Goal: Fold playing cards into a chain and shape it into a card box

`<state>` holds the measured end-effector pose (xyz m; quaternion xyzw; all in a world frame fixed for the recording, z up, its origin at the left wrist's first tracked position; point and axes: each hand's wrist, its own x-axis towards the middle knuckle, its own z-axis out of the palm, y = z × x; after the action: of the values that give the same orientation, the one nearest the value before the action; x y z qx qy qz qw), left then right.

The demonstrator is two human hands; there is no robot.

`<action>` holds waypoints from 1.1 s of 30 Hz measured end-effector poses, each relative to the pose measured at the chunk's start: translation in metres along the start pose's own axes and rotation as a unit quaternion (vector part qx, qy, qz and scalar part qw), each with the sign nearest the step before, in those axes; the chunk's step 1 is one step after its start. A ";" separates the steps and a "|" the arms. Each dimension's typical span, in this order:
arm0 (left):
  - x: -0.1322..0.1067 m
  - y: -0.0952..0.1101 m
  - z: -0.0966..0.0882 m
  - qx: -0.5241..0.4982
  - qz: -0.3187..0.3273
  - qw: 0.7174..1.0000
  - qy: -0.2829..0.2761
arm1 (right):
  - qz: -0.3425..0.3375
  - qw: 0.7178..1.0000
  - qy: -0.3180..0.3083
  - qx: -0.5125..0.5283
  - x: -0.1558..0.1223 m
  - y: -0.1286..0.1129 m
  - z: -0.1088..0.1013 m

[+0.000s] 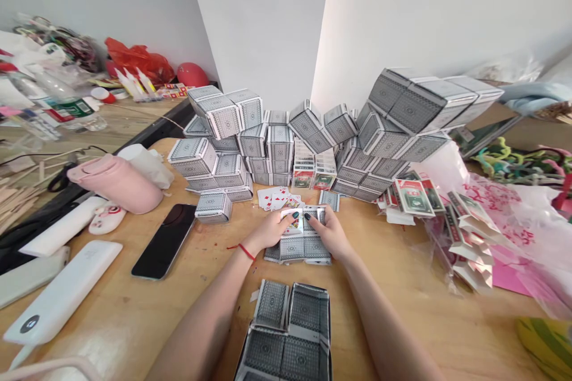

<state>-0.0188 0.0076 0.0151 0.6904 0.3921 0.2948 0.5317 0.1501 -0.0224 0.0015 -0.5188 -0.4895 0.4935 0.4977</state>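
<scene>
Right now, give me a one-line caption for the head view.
Left hand and right hand rest on playing cards before stacked card boxes.

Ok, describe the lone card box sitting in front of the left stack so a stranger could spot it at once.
On the wooden table, find the big pile of grey-patterned card boxes. At its left foot, just left of the face-up playing cards, one box sits alone, out in front, with nothing stacked on it.

Smooth paper card packs (pixel 280 143), satin wooden tabletop (pixel 402 292).
</scene>
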 end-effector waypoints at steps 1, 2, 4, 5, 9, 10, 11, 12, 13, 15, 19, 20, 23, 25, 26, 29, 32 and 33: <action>0.000 0.000 0.000 0.000 0.000 1.000 0.000 | 0.002 1.000 -0.001 0.002 0.000 -0.001 0.000; 0.000 0.000 -0.001 0.000 -0.001 1.000 -0.001 | 0.004 1.000 -0.003 0.005 -0.001 -0.002 0.001; 0.000 0.000 -0.001 0.004 -0.002 1.000 -0.007 | 0.007 1.000 -0.007 0.010 -0.001 -0.003 0.001; 0.000 -0.001 -0.002 0.010 -0.005 1.000 -0.011 | 0.009 1.000 -0.010 0.014 -0.002 -0.003 0.001; -0.001 -0.001 -0.003 0.043 -0.032 0.998 -0.013 | 0.008 0.999 -0.023 0.024 -0.002 -0.004 0.002; -0.001 0.000 -0.003 0.049 -0.035 0.998 -0.012 | 0.006 0.999 -0.024 0.022 -0.002 -0.004 0.002; -0.002 0.000 -0.003 0.053 -0.035 0.998 -0.012 | 0.004 1.000 -0.024 0.017 -0.002 -0.004 0.002; -0.002 0.001 -0.003 0.056 -0.035 0.998 -0.012 | 0.002 1.000 -0.024 0.013 -0.002 -0.004 0.002; -0.002 0.001 -0.003 0.058 -0.033 0.998 -0.010 | 0.001 1.000 -0.024 0.008 -0.002 -0.004 0.001; -0.003 0.002 -0.003 0.062 -0.028 0.998 -0.003 | 0.002 1.000 -0.026 0.004 -0.002 -0.004 0.001; -0.003 0.004 -0.002 0.047 -0.006 0.999 0.015 | 0.007 0.999 -0.035 0.004 -0.002 -0.005 0.002; -0.003 0.004 -0.002 0.039 0.001 0.999 0.021 | 0.007 0.999 -0.038 0.004 -0.002 -0.006 0.002; -0.004 0.005 -0.002 0.019 0.009 0.999 0.035 | 0.008 0.999 -0.038 -0.004 -0.002 -0.006 0.003; -0.004 0.005 -0.002 0.015 -0.001 0.999 0.032 | 0.009 0.999 -0.037 -0.013 -0.002 -0.005 0.003; -0.005 0.005 -0.002 0.016 -0.008 0.999 0.028 | 0.009 0.999 -0.035 -0.018 -0.002 -0.004 0.003; -0.004 0.006 -0.001 0.018 -0.011 1.000 0.018 | 0.012 0.999 -0.031 -0.031 -0.002 -0.002 0.003; -0.003 0.005 0.000 0.014 0.007 1.000 0.018 | 0.010 0.999 -0.029 -0.036 -0.002 -0.001 0.002; -0.003 0.004 0.000 0.016 0.016 1.000 0.019 | 0.008 0.999 -0.027 -0.035 -0.002 0.000 0.002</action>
<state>-0.0191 0.0049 0.0193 0.6992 0.3960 0.3102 0.5080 0.1476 -0.0243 0.0019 -0.5262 -0.5158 0.4939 0.4618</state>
